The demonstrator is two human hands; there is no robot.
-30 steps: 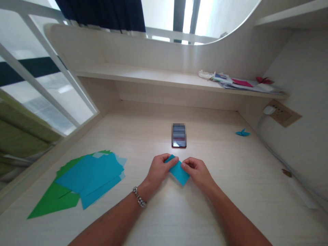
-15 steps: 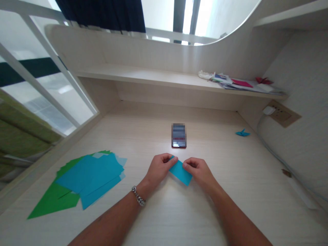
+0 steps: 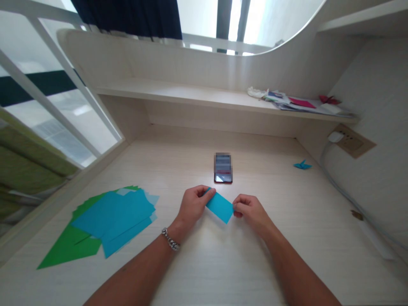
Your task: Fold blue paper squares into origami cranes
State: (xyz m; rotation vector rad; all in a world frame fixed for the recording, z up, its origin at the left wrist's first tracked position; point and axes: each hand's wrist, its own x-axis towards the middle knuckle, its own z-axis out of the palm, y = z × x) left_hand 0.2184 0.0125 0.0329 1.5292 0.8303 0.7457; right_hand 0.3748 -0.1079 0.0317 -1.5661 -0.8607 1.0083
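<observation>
A small rectangle of blue paper (image 3: 220, 206) is held between my hands, slanting down to the right just above the desk. My left hand (image 3: 195, 205) pinches its upper left corner, thumb on top. At the right corner, the fingertips of my right hand (image 3: 248, 209) close on the paper's edge. A phone (image 3: 223, 168) with a blurred screen lies flat a little beyond my hands.
Blue sheets (image 3: 124, 216) overlap green sheets (image 3: 68, 250) on the left of the desk. A folded blue paper figure (image 3: 302, 165) sits at the right, near a cable (image 3: 341, 187) and a wall socket (image 3: 355, 142). Papers (image 3: 296, 103) lie on the shelf (image 3: 178, 91).
The blue paper and my left hand have shifted slightly left and up. My right hand has slid from the paper's top edge to its right corner.
</observation>
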